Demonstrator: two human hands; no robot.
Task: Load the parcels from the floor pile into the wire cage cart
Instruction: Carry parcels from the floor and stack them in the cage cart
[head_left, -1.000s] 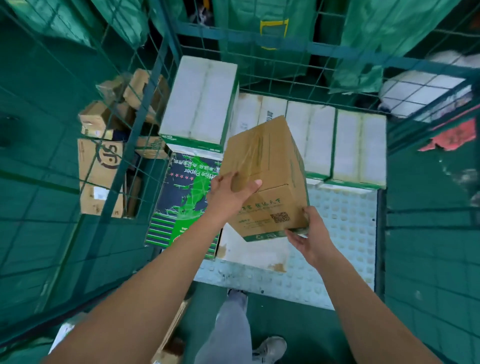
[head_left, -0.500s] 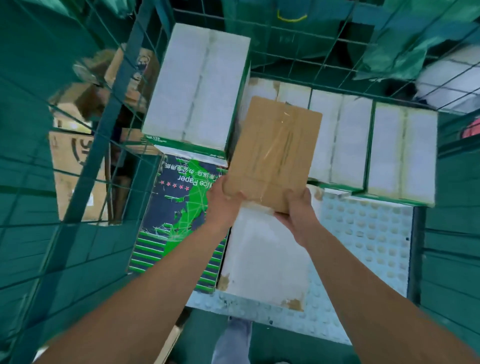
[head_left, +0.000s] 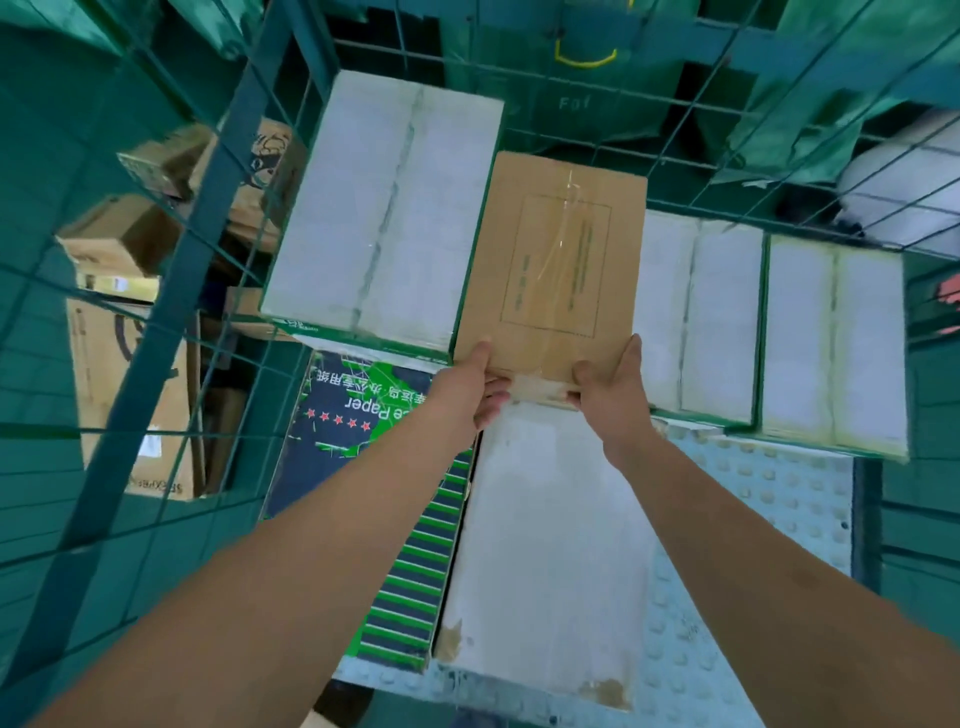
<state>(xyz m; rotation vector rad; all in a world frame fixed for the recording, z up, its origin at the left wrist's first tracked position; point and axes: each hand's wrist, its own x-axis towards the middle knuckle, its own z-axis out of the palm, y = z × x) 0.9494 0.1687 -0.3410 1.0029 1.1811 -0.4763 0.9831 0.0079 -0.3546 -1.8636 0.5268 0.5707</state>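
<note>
Green wire mesh walls of the cage cart (head_left: 244, 171) frame a studded grey floor panel (head_left: 769, 525) stacked with white-topped cartons (head_left: 384, 208). Your left hand (head_left: 467, 387) and right hand (head_left: 610, 389) grip the near edge of a brown cardboard parcel (head_left: 556, 260), fingers curled under it, thumbs on top. It sits among the white cartons at the back of the cart, apparently resting on one. Outside the mesh at left lie more brown parcels (head_left: 119, 239).
</note>
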